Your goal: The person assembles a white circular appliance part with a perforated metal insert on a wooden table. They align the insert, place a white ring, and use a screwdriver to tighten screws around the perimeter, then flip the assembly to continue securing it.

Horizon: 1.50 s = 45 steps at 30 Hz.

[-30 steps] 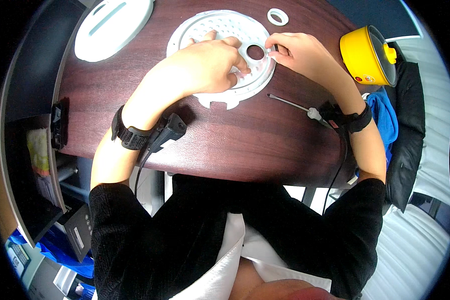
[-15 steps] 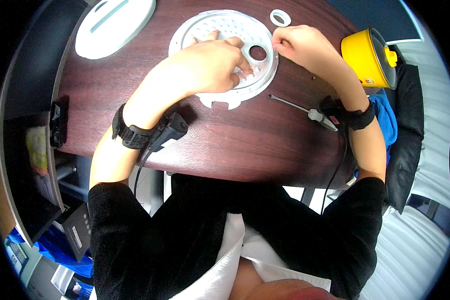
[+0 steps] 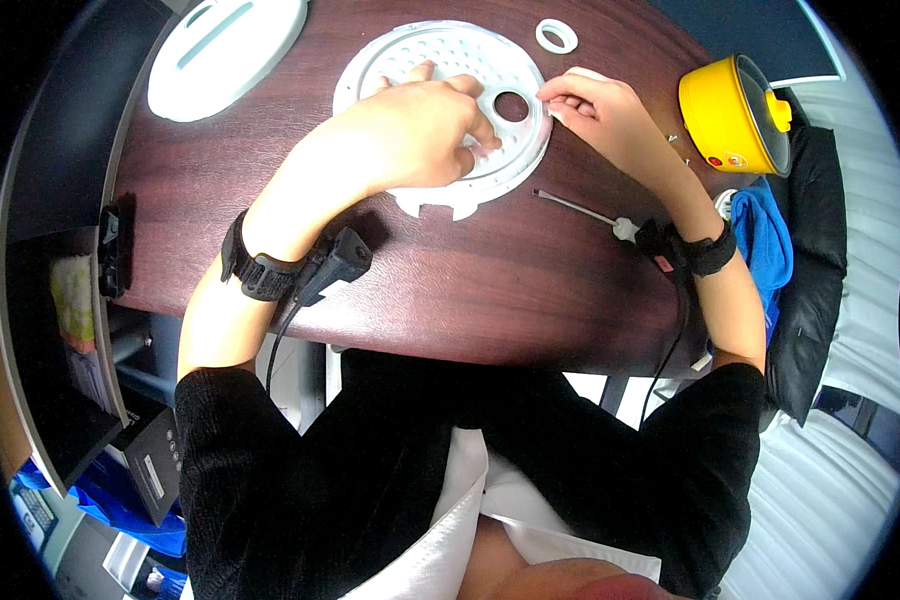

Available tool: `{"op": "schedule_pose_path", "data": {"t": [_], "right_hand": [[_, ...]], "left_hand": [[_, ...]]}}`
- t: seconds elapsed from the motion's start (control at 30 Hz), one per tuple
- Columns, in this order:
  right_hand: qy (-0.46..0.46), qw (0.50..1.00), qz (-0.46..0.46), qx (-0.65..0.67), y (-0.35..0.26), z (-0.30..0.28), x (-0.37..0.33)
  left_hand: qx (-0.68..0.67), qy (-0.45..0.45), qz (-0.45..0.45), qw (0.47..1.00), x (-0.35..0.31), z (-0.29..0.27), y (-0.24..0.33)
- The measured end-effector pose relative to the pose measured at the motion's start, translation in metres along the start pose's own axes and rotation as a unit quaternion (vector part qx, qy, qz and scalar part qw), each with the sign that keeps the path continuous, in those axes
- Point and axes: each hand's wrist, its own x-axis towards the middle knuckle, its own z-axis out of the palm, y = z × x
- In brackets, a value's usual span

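A round white perforated plate (image 3: 425, 55) with a round hole (image 3: 511, 105) lies flat on the dark wooden table (image 3: 450, 280). My left hand (image 3: 410, 130) rests spread on top of it, fingertips next to the hole. My right hand (image 3: 600, 110) pinches the plate's right rim between thumb and fingers. Both wrists wear black bands with cables.
A small white ring (image 3: 556, 36) lies beyond the plate. A screwdriver (image 3: 582, 212) lies under my right forearm. A yellow pot (image 3: 735, 115) stands at the right, by blue cloth (image 3: 755, 230). A white oval lid (image 3: 225, 50) is at the far left.
My right hand has slid from the hole out to the plate's right rim. My left hand stays pressed on the plate.
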Motion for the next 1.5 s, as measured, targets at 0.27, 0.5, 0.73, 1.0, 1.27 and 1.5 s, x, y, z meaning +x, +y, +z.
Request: {"op": "schedule_pose_path", "data": {"t": [0.27,0.5,0.73,1.0,1.27,1.5], "right_hand": [[-0.001,0.999,0.007,-0.048,0.001,-0.001,-0.005],[0.037,0.997,0.063,0.014,-0.008,0.002,-0.006],[0.054,0.995,0.018,-0.077,-0.015,0.011,-0.008],[0.062,0.995,0.028,-0.077,-0.013,0.011,-0.008],[0.036,0.978,0.168,0.115,-0.004,0.01,-0.012],[-0.043,0.994,0.096,0.003,0.006,-0.007,-0.02]], "left_hand": [[0.006,-0.014,-0.009,1.0,0.001,-0.001,0.002],[0.019,-0.021,-0.011,1.0,0.002,-0.001,0.002],[0.01,-0.016,-0.015,1.0,0.0,-0.001,0.003],[0.014,-0.025,-0.014,0.999,0.001,-0.001,0.002],[0.006,-0.017,-0.013,1.0,0.0,-0.003,0.003],[0.005,-0.013,-0.018,1.0,0.0,0.0,0.004]]}}
